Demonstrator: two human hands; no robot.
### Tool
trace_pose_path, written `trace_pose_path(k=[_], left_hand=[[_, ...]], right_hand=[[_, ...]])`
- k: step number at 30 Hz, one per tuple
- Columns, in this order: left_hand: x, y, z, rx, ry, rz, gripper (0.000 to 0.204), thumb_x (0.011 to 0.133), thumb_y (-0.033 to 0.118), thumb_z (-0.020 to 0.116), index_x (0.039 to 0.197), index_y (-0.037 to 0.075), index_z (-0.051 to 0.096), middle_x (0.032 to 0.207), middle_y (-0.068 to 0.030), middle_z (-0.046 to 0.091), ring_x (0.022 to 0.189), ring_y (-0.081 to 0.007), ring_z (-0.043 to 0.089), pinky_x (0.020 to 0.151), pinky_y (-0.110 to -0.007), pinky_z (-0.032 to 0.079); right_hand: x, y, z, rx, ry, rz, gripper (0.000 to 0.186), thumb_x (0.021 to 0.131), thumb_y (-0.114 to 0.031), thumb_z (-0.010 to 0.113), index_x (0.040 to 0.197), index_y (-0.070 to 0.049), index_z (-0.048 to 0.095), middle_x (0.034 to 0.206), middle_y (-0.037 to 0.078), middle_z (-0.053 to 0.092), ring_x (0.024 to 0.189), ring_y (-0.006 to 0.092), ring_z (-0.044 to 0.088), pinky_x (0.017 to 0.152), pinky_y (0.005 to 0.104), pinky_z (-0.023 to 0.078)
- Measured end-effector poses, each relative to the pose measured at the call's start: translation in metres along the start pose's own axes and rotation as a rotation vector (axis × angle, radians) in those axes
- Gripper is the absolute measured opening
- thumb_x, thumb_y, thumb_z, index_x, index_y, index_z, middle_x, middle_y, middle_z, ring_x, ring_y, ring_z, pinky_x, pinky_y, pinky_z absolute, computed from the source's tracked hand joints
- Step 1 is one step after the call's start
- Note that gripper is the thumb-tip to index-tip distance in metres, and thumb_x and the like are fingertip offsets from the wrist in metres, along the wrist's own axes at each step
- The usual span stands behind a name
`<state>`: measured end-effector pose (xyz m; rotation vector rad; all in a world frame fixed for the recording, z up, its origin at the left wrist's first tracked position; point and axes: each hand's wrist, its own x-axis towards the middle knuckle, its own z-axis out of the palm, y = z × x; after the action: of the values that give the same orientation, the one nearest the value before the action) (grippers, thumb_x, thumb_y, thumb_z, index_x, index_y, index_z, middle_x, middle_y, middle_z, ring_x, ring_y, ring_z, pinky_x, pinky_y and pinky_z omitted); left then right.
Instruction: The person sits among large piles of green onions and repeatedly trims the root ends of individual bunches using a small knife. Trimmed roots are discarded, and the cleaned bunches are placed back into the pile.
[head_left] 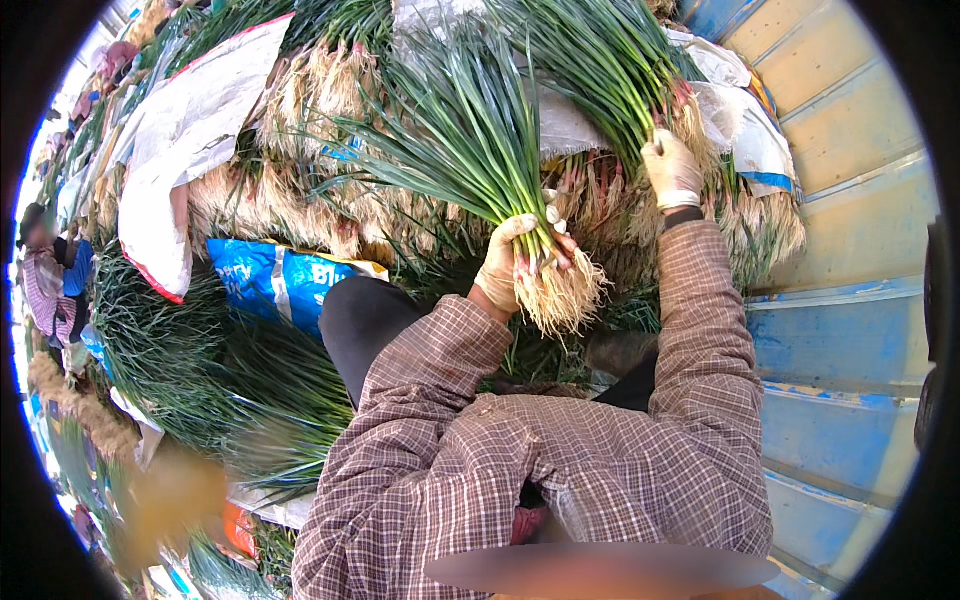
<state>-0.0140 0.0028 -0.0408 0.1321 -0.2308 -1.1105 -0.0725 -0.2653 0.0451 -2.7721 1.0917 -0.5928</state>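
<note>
My left hand, in a pale glove, is closed round a bunch of green onions just above its roots. The long green leaves fan up and away, and the pale stringy roots hang toward me. My right hand, gloved too, grips a second bunch of green onions near its reddish root end, over the stacked pile. That bunch's leaves point up and to the left. The fingertips of my right hand are partly hidden among the stems.
Ahead stands a heap of stacked green onions, roots outward, partly covered by white sacks. A blue plastic bag and more green onions lie at left. A blue and tan metal wall runs along the right. Another person is far left.
</note>
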Motion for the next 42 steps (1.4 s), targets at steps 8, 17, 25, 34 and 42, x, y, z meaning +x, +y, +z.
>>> trace_pose_path(k=[8,17,25,34,42], left_hand=[[0.008,-0.003,-0.001,0.000,-0.033,-0.012,0.053,0.083,0.023,0.060,0.126,-0.004,0.045,0.120,-0.0251,0.056,0.085,-0.0408,0.066,0.064,-0.049,0.060],[0.004,-0.009,0.003,-0.006,-0.062,-0.139,0.043,0.081,0.026,0.062,0.108,-0.006,0.053,0.103,-0.0227,0.059,0.094,-0.0358,0.065,0.073,-0.043,0.061],[-0.006,-0.011,0.002,0.070,0.023,-0.099,0.043,0.083,0.024,0.061,0.110,-0.008,0.053,0.097,-0.0213,0.062,0.086,-0.0367,0.067,0.072,-0.045,0.060],[-0.007,-0.016,-0.003,0.193,0.074,-0.073,0.039,0.084,0.024,0.060,0.106,-0.008,0.057,0.091,-0.0234,0.065,0.077,-0.0333,0.069,0.066,-0.040,0.060],[-0.010,-0.018,-0.008,0.046,0.036,-0.122,0.042,0.085,0.025,0.060,0.111,-0.008,0.054,0.096,-0.0257,0.063,0.084,-0.0366,0.067,0.072,-0.044,0.059]], right_hand=[[-0.100,-0.046,-0.040,0.401,-0.042,-0.304,0.021,0.086,-0.016,0.067,0.104,-0.007,0.067,0.092,0.012,0.069,0.078,0.0251,0.066,0.069,0.0334,0.054],[-0.168,-0.004,0.006,0.182,-0.209,-0.528,0.021,0.081,-0.013,0.059,0.101,-0.010,0.066,0.087,0.012,0.063,0.082,0.0326,0.062,0.071,0.0403,0.051],[-0.152,0.008,-0.003,0.742,-0.586,0.293,0.043,0.089,-0.029,0.064,0.117,0.004,0.062,0.104,0.016,0.070,0.096,0.0176,0.065,0.084,0.0314,0.051],[-0.120,-0.080,0.015,1.419,-0.503,0.270,0.037,0.089,-0.018,0.065,0.121,-0.002,0.057,0.096,0.004,0.064,0.080,0.0107,0.059,0.068,0.0217,0.048],[-0.135,-0.072,0.019,1.549,-0.384,0.382,0.014,0.092,-0.009,0.059,0.105,-0.008,0.063,0.072,0.002,0.061,0.054,0.0092,0.053,0.046,0.0211,0.042]])
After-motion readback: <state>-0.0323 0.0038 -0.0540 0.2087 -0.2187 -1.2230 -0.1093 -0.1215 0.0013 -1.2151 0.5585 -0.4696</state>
